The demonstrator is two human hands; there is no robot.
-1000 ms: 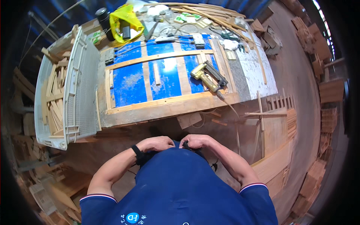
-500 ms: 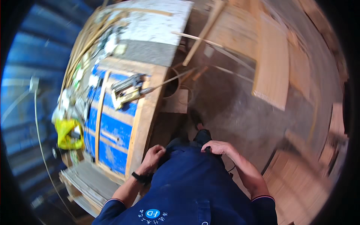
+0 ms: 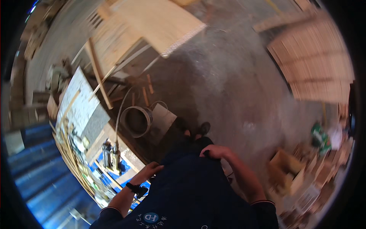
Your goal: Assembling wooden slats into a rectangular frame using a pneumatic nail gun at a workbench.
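Stands with both bare hands at the front of a dark blue shirt (image 3: 190, 187), with dark shoes (image 3: 205, 128) on the floor (image 3: 244, 87) beyond. Has the right hand (image 3: 216, 151) at the right side of the shirt, near the waist, with fingers curled closed round a small black item (image 3: 206, 153), mostly hidden and too small to tell by kind. Holds the left hand (image 3: 153, 168) well apart from the right, at the opposite side of the shirt, with fingers partly bent and tips against or just beside the cloth; cannot tell from this whether gripping it. Wears a black band (image 3: 136, 189) on the left wrist.

Has to the left, partly behind the left forearm, a cluttered surface (image 3: 97, 122) with blue panels (image 3: 126, 166), a pale sheet (image 3: 78, 105) toward the far end and a nail gun (image 3: 115, 157) joined to a hose (image 3: 119, 112). Faces, just beyond the near edge, a round bucket (image 3: 149, 115) on the floor with a pale flat piece (image 3: 162, 117) beside it. Looks past these to broad wooden boards (image 3: 164, 24) at the upper left, a large stack of brown sheets (image 3: 312, 57) at the upper right, and an open brown box (image 3: 298, 182) low on the right, near a green bag (image 3: 319, 138). Has a blue corrugated wall (image 3: 42, 183) at the far left.
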